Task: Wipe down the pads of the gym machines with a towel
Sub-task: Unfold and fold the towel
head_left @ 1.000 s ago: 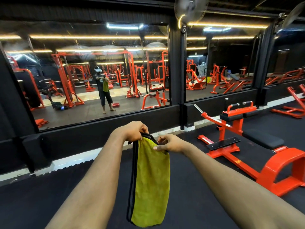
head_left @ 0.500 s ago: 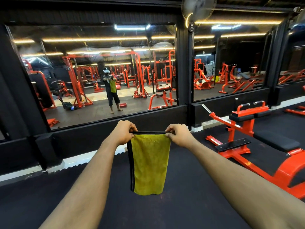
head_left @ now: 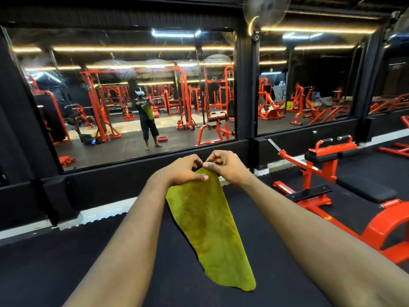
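Note:
A yellow-green towel (head_left: 210, 227) hangs in front of me above the black floor, its lower end swung to the right. My left hand (head_left: 183, 170) and my right hand (head_left: 225, 165) pinch its top edge, close together and nearly touching. At the right stands an orange gym machine (head_left: 318, 171) with a black seat pad (head_left: 366, 188) and two smaller black pads (head_left: 321, 157) on its upright. Both hands are well to the left of that machine.
A large wall mirror (head_left: 132, 103) ahead reflects me and several orange machines. Black rubber floor (head_left: 66, 262) stretches below my arms. A wall fan (head_left: 265, 9) is mounted on the pillar between mirrors. More orange frames (head_left: 396, 149) stand at far right.
My hands came together, bunching the towel's top edge that was stretched flat half a second ago. The towel now hangs longer and swings right. The view shifted slightly.

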